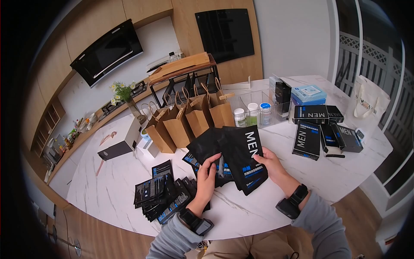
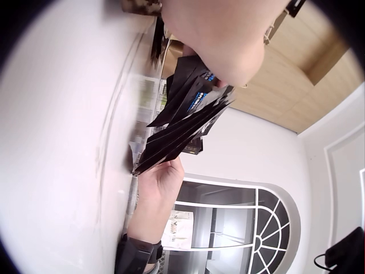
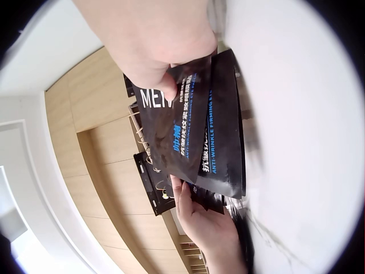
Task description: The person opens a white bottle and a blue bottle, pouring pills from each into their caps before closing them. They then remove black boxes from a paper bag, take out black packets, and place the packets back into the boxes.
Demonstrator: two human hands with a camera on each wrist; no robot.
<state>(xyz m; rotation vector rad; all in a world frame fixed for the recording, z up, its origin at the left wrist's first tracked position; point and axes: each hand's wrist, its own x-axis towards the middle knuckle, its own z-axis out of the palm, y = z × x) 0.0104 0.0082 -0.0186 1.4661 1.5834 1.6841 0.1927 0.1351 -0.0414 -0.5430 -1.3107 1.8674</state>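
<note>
My right hand (image 1: 274, 167) grips several flat black eye-patch sachets (image 1: 242, 149) by their right edge, thumb across the front one, which reads MEN. Fanned edges of the sachets (image 2: 177, 140) show in the left wrist view. My left hand (image 1: 207, 179) holds more black sachets (image 1: 205, 144), which overlap the right hand's bunch from the left. Blue and white print on the front sachets (image 3: 191, 125) faces the right wrist camera. Below and left of my left hand, a loose pile of black sachets (image 1: 148, 190) lies on the marble-patterned table (image 1: 241, 216).
Brown paper bags (image 1: 198, 118) stand in a row behind the hands. To their right is a clear organiser (image 1: 276, 113) with white-labelled bottles (image 1: 252, 111). Black MEN boxes (image 1: 307, 139) lie at the right, one open. A white box (image 1: 118, 140) sits at the left.
</note>
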